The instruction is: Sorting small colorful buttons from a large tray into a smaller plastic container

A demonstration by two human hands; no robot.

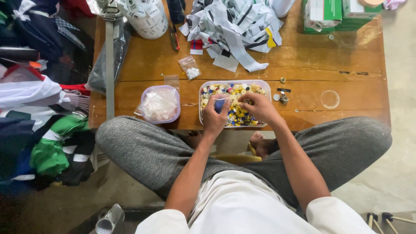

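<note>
Seen from the head camera, both hands meet over the clear rectangular tub of buttons (207,113) at the middle of the frame, on the near edge of the wooden desk (346,56). The left hand (215,116) holds a small clear bag with something blue inside (220,104), pinched upright between thumb and fingers at the tub's lower left corner. The right hand (259,107) lies just right of it, its fingers curled down into the mixed buttons (236,89), so the bag's mouth sits just left of those fingertips, the two hands nearly touching. Whether the right fingers are closed on a button cannot be told; the knuckles hide the tips. The bag's opening is also too small to make out. Left of the tub stands a round purple-rimmed container of clear bags (160,104); a small bag of white buttons (190,68) lies above.
</note>
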